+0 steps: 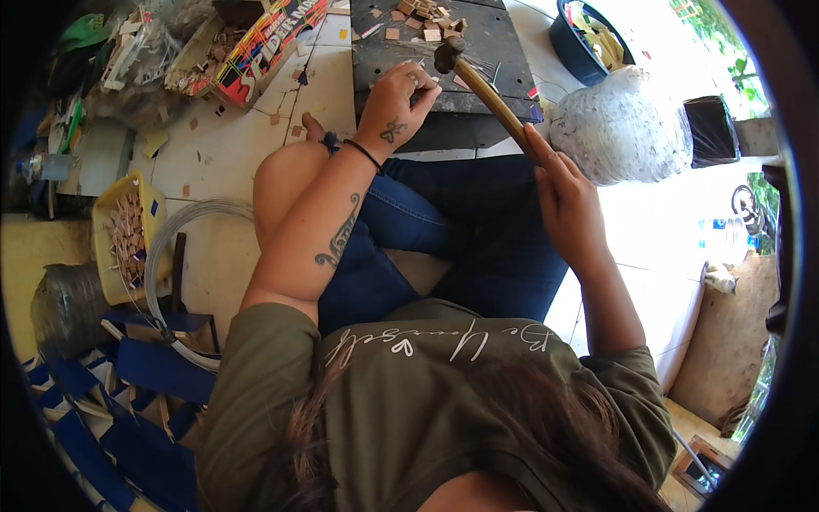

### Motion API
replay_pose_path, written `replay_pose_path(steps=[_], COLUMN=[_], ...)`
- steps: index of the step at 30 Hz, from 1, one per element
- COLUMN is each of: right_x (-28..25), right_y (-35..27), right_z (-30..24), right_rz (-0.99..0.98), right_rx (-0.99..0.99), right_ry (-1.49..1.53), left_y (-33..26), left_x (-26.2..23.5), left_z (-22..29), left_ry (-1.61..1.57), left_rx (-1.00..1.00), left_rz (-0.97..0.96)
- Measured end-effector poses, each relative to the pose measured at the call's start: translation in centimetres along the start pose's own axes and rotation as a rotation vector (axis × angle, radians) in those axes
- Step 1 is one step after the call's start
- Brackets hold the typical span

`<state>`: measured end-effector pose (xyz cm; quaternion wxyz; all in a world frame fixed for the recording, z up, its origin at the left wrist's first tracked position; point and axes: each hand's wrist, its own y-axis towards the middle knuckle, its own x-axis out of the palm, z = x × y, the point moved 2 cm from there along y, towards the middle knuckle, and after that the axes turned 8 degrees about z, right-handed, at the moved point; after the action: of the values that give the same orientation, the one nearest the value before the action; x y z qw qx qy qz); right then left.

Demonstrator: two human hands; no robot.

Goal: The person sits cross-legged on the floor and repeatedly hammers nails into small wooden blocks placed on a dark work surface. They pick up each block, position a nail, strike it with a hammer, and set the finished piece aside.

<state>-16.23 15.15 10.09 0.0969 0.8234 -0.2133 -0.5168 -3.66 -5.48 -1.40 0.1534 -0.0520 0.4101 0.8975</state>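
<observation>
My right hand (566,192) is wrapped round the wooden handle of a hammer (493,101). The hammer's metal head is raised at the upper left end of the handle, over a dark low table (478,128). Just left of the hammer head, my left hand (397,102) is pinched closed over the table's near part. Whatever its fingertips hold is too small to make out. Thin metal wire pieces (485,66) lie on the table by the hammer head. Farther back is a pile of small wooden blocks and squares (431,19).
A black basin (580,51) and a plastic-wrapped bundle (623,124) stand right of the table. On the left are a printed cardboard box (256,60), a yellow basket (104,256) of small wooden pieces, a wire coil (158,264) and several blue boxes (145,452). Wooden bits litter the tiled floor.
</observation>
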Motion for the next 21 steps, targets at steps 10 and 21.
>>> replay_pose_path(steps=[10,21], right_x=[0.1,0.2], right_y=[0.1,-0.1], right_z=[0.3,1.1], right_rz=[0.086,-0.079], right_rx=[-0.042,0.073], right_ry=[0.062,0.012], left_y=[0.0,-0.1], left_x=[0.0,0.1], left_z=[-0.1,0.0], left_ry=[0.044,0.015], left_rx=[0.022,-0.057], left_rz=[0.009,0.002])
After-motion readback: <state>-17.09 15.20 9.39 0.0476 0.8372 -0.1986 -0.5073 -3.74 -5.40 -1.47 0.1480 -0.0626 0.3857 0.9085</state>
